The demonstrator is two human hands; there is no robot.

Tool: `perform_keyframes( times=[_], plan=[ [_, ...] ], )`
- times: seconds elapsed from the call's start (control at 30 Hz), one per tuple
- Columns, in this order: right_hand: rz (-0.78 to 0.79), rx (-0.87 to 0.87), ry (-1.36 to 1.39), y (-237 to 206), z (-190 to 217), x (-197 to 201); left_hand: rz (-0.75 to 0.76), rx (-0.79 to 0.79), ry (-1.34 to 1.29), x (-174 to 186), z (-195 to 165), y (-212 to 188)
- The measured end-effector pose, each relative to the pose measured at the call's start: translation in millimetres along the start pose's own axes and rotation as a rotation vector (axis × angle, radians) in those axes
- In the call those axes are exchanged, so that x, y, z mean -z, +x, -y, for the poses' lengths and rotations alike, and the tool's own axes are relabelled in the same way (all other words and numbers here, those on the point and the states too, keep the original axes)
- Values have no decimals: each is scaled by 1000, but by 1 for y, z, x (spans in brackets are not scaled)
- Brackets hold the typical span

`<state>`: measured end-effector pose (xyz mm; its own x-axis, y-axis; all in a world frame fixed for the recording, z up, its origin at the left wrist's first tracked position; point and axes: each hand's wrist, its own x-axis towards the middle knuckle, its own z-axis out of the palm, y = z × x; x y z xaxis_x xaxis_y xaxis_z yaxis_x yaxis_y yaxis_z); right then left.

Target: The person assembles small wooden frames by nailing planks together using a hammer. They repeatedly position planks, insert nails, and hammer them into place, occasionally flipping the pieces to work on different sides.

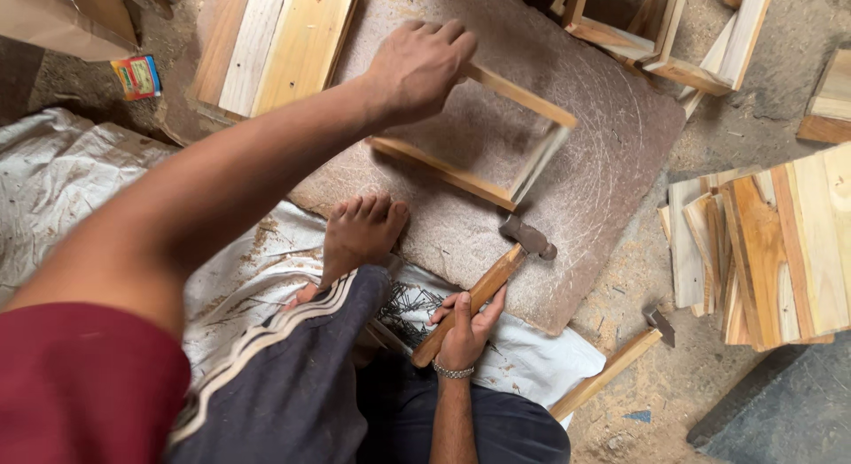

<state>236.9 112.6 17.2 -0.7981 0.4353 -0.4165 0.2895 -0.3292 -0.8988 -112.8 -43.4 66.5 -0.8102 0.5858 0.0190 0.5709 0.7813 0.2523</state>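
I judge the wooden frame (470, 140) nearly assembled: 3 slats look joined on the stone slab (603, 163) and the side under my left hand (417, 70), which presses its far corner with fingers curled over it, is hidden. My right hand (465, 327) is clamped on 1 hammer (483, 291) just beside the frame. A 2nd hammer (612, 366) lies on the floor, with 1 pile of nails (409, 306) and 2 stacks of boards (762, 242) near.

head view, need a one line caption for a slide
Seated on the floor, left hand steadies a small wooden frame on a stone slab while right hand grips a hammer.
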Motion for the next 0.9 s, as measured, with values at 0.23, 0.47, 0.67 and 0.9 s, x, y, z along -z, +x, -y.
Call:
perform_keyframes(
  times=[0.23, 0.47, 0.67, 0.9],
  plan=[
    [42, -113, 170, -13, 27, 12, 88, -143, 62, 47, -43, -79],
    [-92, -252, -149, -70, 66, 4, 444, -101, -96, 62, -96, -60],
    [-157, -180, -820, -105, 156, 10, 275, -200, 23, 79, -95, -66],
    [-290, 725, -942, -85, 198, -21, 304, -158, -16, 87, -96, -69]
  ],
)
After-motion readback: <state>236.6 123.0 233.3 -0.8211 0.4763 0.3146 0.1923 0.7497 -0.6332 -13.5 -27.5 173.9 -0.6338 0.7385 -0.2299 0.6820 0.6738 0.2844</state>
